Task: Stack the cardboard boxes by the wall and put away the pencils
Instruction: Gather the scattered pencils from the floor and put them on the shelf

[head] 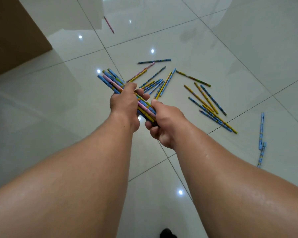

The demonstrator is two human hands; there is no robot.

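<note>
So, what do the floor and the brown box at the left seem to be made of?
The floor: probably glazed ceramic tiles, glossy, with grout lines and mirrored lamp spots. The brown box: likely cardboard, matte and flat, giving no shine.

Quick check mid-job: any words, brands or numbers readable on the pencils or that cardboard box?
None can be read. The held pencils, gripped by the left hand and right hand, and the scattered pencils carry printed patterns too blurred to show lettering. The cardboard box shows a bare face, no print.
</note>
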